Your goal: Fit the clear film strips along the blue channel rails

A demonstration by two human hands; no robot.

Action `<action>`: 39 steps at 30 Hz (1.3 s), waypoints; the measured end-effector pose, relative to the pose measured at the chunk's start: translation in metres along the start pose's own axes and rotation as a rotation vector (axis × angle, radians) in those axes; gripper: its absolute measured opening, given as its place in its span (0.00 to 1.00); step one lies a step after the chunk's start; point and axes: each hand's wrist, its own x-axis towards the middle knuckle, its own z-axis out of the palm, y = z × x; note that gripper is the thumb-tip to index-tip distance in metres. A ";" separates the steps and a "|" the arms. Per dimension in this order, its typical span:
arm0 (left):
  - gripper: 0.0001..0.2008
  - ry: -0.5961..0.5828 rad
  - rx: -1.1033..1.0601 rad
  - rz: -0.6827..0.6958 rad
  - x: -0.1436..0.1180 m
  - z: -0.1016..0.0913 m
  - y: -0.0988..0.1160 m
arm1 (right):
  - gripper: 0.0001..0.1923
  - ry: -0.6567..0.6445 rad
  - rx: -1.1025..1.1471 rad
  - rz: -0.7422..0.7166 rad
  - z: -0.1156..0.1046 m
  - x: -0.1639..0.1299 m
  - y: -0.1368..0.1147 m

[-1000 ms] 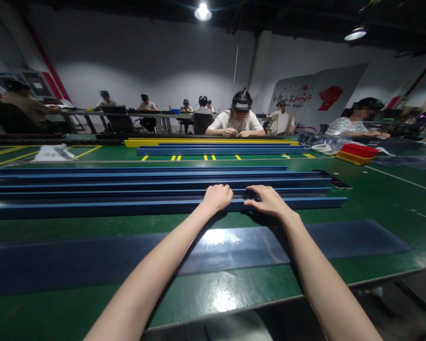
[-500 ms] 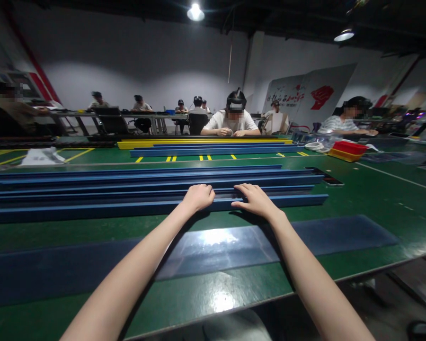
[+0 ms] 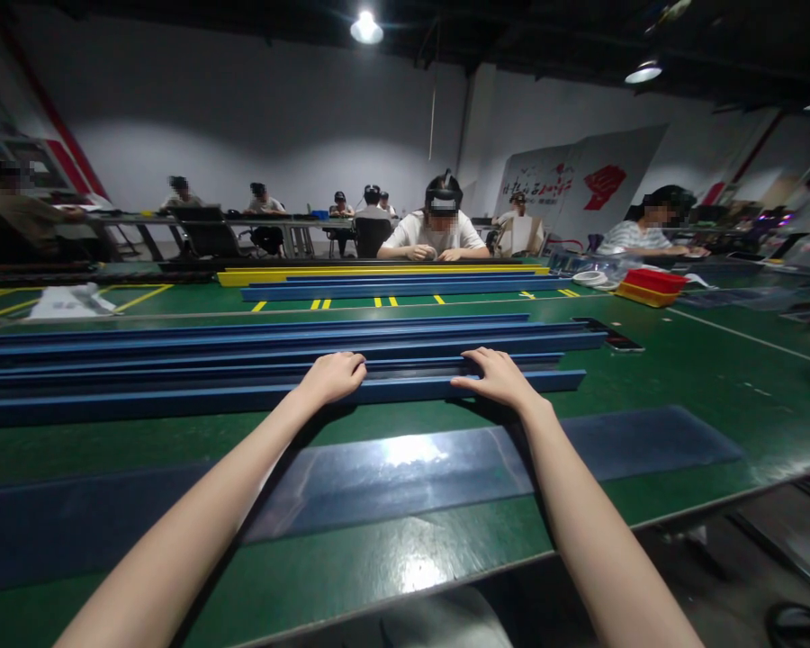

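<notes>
A long blue channel strip (image 3: pixel 411 389) with raised edges lies across the green table in front of me. My left hand (image 3: pixel 334 373) is closed over it, fingers curled onto the channel and partly hidden. Farther right along the same channel is my right hand (image 3: pixel 496 373), its thumb at the near edge and its fingers apart over the far edge. Behind it lie more blue channels (image 3: pixel 445 344), parallel and close together. Between my forearms and under them, a clear flexible plastic strip (image 3: pixel 378 481) rests flat on the table and reflects the lamp.
A dark phone (image 3: pixel 622 342) lies beyond the channels' right ends. Farther back are yellow strips (image 3: pixel 378 274), more blue strips (image 3: pixel 391 288), red and yellow trays (image 3: pixel 652 286) and white rolls (image 3: pixel 594 279). A person (image 3: pixel 436 229) sits opposite; the table's near edge (image 3: pixel 486 567) slants below.
The nearest blue channel has slid left together with my left hand. My right hand has shifted slightly right, so the hands are farther apart. The view has turned slightly.
</notes>
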 end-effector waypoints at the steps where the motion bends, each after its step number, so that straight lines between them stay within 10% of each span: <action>1: 0.19 -0.008 -0.004 -0.005 -0.002 0.000 -0.004 | 0.33 -0.002 -0.008 -0.006 0.000 0.001 -0.003; 12: 0.21 0.022 0.046 0.059 -0.021 -0.004 -0.024 | 0.35 -0.022 -0.181 -0.069 0.005 0.011 -0.044; 22: 0.20 0.084 -0.008 0.078 0.000 -0.003 0.032 | 0.36 0.030 -0.207 -0.101 0.018 0.015 -0.081; 39: 0.18 -0.007 0.046 0.089 0.000 0.001 0.017 | 0.28 0.025 -0.062 -0.187 -0.001 0.002 -0.044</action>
